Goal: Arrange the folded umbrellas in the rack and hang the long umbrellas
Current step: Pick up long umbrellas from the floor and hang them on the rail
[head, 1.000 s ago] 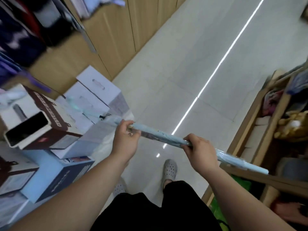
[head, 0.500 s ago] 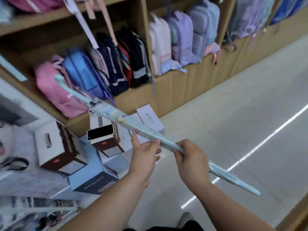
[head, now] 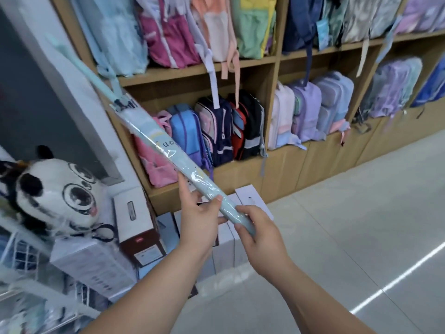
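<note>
**Two hands on one long umbrella, hook end raised**

Both of our hands carry a long umbrella (head: 166,150), pale blue and wrapped in clear film, slanting from upper left down to lower right. Far left, a wire rack (head: 21,256) shows behind a plush panda (head: 60,194), with boxes (head: 134,227) stacked beside it; we cannot tell from here where a hanging rail is. The handle (head: 79,66) points up toward the top left, in front of the shelves (head: 197,71) of backpacks (head: 187,133).

Our left hand (head: 199,220) supports the lower shaft from beneath, thumb laid along one side and fingers curled under, a loose cradle and not a tight squeeze. Just beside it, our right hand (head: 260,237) wraps around the tip end, fingers curled over the film.

We judge this to be the hanging step, with the umbrella in transit and not yet hung. Next we need to find a rail or hook up and left, steer the curved handle over it, and let it take the weight before loosening either hand. The slick film could slip, so the right hand should stay firm.
</note>
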### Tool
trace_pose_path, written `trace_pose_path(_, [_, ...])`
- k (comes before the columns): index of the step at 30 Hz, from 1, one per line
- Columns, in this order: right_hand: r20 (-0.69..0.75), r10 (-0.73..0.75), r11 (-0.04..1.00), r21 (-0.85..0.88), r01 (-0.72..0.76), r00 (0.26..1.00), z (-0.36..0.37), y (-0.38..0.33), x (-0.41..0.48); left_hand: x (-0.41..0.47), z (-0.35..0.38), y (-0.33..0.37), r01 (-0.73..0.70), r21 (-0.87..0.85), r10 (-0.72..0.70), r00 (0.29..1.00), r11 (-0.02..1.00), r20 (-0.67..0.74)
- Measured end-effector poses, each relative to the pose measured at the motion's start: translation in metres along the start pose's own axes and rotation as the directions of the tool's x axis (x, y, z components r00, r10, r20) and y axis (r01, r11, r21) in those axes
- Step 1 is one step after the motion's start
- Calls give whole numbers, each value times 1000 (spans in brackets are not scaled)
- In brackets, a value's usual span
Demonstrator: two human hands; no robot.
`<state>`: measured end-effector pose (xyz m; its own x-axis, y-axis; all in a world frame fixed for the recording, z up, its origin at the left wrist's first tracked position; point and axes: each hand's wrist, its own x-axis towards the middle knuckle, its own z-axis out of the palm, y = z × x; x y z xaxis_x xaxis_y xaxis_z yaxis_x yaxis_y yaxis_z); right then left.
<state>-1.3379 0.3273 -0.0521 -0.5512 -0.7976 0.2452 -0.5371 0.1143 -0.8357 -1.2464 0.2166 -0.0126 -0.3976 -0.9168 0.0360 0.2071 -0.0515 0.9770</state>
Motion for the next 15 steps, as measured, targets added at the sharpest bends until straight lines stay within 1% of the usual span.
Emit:
trace_pose_path(2, [56,21,999,43,-23,998,16,-20,0,11,-32,19,-47,15,47,999,999,16])
trace_pose_path(4, [68,43,995,88,-49,997,28,-35,0,21,-59,40,-86,35,86,996,996,1])
trace_pose_path(8, [141,26,994,103,-40,990,48,-62,9,40,-106,80,-118,58,120,992,991,-25])
trace_pose_path(12, [239,-33,985,170,-8,971,74,-92,38,57,-144,115,-179,112,186,981,977,-56])
trace_pose_path(15, [345,-139,982,168,85,928,99,-116,64,67,-169,139,-237,139,250,965,961,-84])
